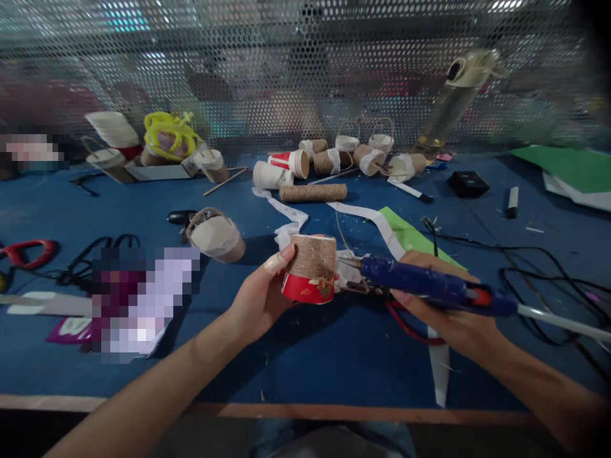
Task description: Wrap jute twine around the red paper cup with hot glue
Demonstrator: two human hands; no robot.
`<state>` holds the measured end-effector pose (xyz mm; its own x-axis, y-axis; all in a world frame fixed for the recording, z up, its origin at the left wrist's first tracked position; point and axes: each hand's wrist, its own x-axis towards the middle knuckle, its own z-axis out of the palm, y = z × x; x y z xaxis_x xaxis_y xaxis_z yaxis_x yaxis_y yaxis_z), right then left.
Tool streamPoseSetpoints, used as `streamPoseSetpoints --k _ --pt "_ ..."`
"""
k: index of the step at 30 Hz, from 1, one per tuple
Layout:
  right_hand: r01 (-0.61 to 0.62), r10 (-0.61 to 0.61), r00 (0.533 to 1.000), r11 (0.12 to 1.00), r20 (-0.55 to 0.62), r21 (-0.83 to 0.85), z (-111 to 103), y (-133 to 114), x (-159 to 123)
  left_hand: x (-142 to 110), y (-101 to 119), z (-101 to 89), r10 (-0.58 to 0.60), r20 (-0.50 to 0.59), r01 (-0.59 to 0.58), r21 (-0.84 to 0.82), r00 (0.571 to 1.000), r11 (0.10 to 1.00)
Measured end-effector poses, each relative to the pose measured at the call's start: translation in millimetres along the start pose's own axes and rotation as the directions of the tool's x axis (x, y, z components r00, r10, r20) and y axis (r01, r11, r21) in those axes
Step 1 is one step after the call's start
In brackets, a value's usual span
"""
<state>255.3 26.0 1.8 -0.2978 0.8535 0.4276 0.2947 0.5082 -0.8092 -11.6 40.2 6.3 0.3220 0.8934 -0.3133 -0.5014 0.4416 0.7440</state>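
Note:
My left hand (265,286) grips a red paper cup (308,289), its upper part wrapped in brown twine (312,254). In my right hand (443,305) is a blue hot glue gun (415,280), a white glue stick (563,321) protruding from its back. The gun's nozzle points left at the cup's twine side; whether it touches cannot be made out. A strand of twine runs from the cup up toward a twine spool (312,193) lying behind it. White lace ribbon (289,219) lies just behind the cup.
Twine-wrapped cups with handles (370,159) and stacked paper cups (289,164) line the back. One handled cup (217,236) stands left of my hands. Scissors (31,254) lie far left, black cables (534,273) right. A bottle (451,102) leans against the perforated metal screen (305,70).

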Motion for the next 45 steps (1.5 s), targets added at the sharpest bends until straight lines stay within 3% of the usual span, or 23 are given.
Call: streamPoseSetpoints --k 3,6,13,22,29,37,45 --pt "0.010 -0.015 0.996 0.998 0.085 0.061 1.1 1.3 -1.5 -0.2 0.3 1.1 0.008 -0.063 -0.006 0.028 0.998 1.000" --pt "0.005 -0.006 0.995 1.000 0.097 0.016 1.6 3.7 -2.8 -0.3 0.8 3.0 0.021 -0.094 -0.017 0.048 0.995 0.999" --pt "0.013 -0.006 0.996 0.997 0.092 -0.076 0.6 3.5 -3.1 -0.3 -1.5 -2.5 0.100 0.030 -0.101 0.061 0.995 0.993" --pt "0.175 -0.151 0.982 0.955 0.115 -0.241 -1.9 1.3 -4.7 -1.1 -6.2 -2.0 0.167 0.029 -0.169 0.160 0.986 0.972" --pt "0.205 -0.178 0.977 0.939 0.121 -0.276 -1.9 2.1 -7.4 -0.2 -7.6 -0.6 0.226 0.048 -0.231 0.176 0.973 0.957" --pt "0.207 -0.201 0.978 0.926 0.051 -0.315 -0.2 8.5 -7.5 -3.0 -4.2 3.6 0.242 0.009 -0.239 0.193 0.970 0.952" --pt "0.260 -0.237 0.965 0.922 0.111 -0.288 -2.3 10.9 -9.6 0.5 -9.6 3.2 0.280 0.000 -0.273 0.214 0.960 0.938"
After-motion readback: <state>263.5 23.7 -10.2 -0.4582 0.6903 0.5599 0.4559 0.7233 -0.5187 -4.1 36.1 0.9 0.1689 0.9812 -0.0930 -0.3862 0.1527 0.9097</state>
